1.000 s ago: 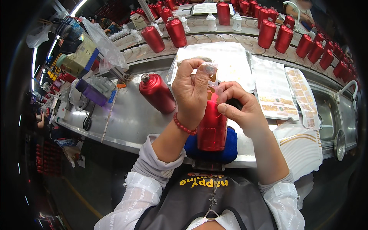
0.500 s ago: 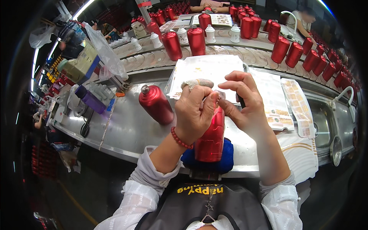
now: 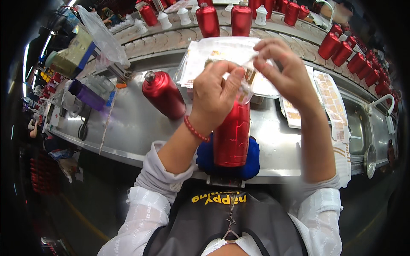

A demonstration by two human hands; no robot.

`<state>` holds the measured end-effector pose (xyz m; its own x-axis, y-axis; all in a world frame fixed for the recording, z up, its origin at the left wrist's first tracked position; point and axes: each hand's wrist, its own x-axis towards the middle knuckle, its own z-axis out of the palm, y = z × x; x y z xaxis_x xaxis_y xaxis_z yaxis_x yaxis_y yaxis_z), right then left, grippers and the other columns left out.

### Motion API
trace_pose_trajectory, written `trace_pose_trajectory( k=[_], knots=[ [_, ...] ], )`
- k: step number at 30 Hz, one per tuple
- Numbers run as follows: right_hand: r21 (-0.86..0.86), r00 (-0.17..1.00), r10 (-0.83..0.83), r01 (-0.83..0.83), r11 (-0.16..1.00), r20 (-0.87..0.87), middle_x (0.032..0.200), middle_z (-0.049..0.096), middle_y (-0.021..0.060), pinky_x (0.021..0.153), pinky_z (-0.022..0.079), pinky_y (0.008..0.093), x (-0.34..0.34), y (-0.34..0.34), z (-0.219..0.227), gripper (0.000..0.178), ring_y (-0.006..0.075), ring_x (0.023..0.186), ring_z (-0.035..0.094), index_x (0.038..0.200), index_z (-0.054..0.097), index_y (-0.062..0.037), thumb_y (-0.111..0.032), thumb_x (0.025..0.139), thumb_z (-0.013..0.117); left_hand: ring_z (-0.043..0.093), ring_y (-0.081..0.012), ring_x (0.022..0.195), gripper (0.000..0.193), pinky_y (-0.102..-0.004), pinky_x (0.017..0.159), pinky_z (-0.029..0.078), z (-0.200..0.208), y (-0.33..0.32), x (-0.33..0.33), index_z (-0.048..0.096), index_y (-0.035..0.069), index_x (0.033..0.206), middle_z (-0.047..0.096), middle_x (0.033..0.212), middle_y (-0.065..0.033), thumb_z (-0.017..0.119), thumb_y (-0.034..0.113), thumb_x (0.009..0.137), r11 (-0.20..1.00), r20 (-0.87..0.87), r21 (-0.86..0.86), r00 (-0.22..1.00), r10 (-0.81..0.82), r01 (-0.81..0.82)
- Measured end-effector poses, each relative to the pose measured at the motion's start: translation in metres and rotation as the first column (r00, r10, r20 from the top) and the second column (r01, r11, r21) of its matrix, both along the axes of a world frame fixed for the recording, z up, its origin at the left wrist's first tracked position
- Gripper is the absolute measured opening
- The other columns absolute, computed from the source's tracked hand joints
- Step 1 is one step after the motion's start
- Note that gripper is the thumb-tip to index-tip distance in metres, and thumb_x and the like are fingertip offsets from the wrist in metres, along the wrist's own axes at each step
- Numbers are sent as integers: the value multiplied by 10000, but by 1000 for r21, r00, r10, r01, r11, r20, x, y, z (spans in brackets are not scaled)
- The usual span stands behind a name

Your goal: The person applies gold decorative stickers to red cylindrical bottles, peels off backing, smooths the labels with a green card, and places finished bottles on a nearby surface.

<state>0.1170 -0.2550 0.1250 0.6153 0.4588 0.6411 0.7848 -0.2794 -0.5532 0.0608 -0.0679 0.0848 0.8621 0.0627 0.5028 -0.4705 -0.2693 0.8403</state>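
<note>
Red glossy bottle [image 3: 232,143], blue cloth [image 3: 253,158]

Likely factory workshop: slatted conveyor [image 3: 171,41], many alike red bottles [image 3: 232,143].

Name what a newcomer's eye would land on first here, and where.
Probably the glossy red bottle resting on a blue pad, low in the centre. Above it, the left hand pinches a see-through piece of film with gold-brown marks. Beyond, more red bottles stand along the curved conveyor at the top.
</note>
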Motion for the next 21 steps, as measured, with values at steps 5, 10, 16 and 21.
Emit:
trace_pose_trajectory(
  k=[5, 10, 16, 21],
  knots=[
    [-233, 969, -211, 177, 956, -131, 1073, 629, 145, 902, 460, 358, 108, 14, -26, 258, 259, 1024, 606, 939, 673, 7, -249, 914, 686, 605, -165, 626, 211, -300, 619, 481, -19, 18, 10, 642, -6, 1000, 668, 871, -130, 640, 204, 974, 992, -1, -7, 992, 123, -123],
    [-549, 893, -420, 435, 713, 163, 1092, 662, 163, 869, 540, 450, 206, 11, -134, 231, 364, 1065, 610, 961, 753, -66, -268, 861, 700, 594, -169, 686, 226, -302, 668, 483, -55, 27, -31, 634, -7, 1081, 662, 950, -133, 658, 171, 944, 995, -3, 24, 995, 101, -101],
    [-486, 848, -398, 528, 697, 351, 1085, 637, 105, 885, 522, 439, 182, 22, -133, 197, 330, 1085, 592, 1013, 698, -68, -229, 901, 675, 487, -408, 1314, 834, -478, 1122, 321, -82, 47, -89, 407, -29, 1455, 522, 1418, -254, 667, 541, 904, 941, 85, 314, 984, -157, 123],
    [-355, 930, -188, 299, 886, 314, 1092, 623, 121, 902, 464, 371, 95, -5, -55, 122, 313, 1030, 601, 928, 616, -17, -132, 932, 659, 382, -416, 1432, 1250, -621, 1178, 88, -87, 35, -105, 49, -110, 1546, 437, 1491, -288, 808, 501, 764, 749, -47, 658, 997, -58, 74]
  ],
)
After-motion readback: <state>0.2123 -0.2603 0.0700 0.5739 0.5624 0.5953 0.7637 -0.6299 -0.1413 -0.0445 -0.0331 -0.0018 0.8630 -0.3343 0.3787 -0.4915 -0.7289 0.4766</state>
